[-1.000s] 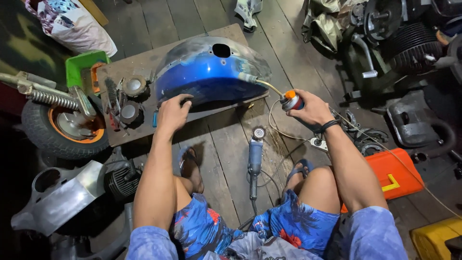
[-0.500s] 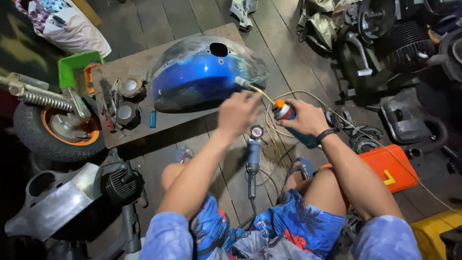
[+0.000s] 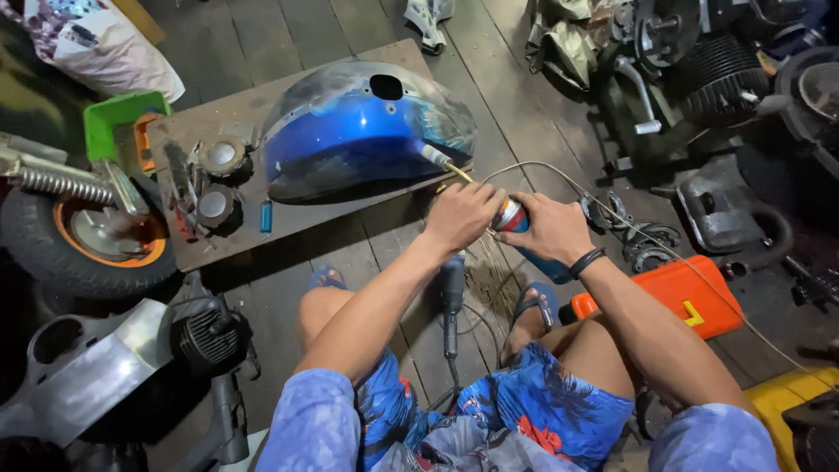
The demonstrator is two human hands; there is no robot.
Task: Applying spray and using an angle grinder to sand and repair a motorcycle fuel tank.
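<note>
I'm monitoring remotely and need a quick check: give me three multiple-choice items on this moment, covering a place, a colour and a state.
1. Where does the blue fender lie?
A on the wooden board
B on the tyre
C on the lap

2. What colour is the case by the right forearm?
A green
B orange
C white

3. What does the right hand do?
A hangs free
B grips the spray can
C rests on a knee

Key: 1 A, the fender sits on the board. 2 B, its shell is orange. 3 B, fingers wrap the can, the left hand at its top.

Bright centre, dark corners, sharp, wide-angle distortion
</note>
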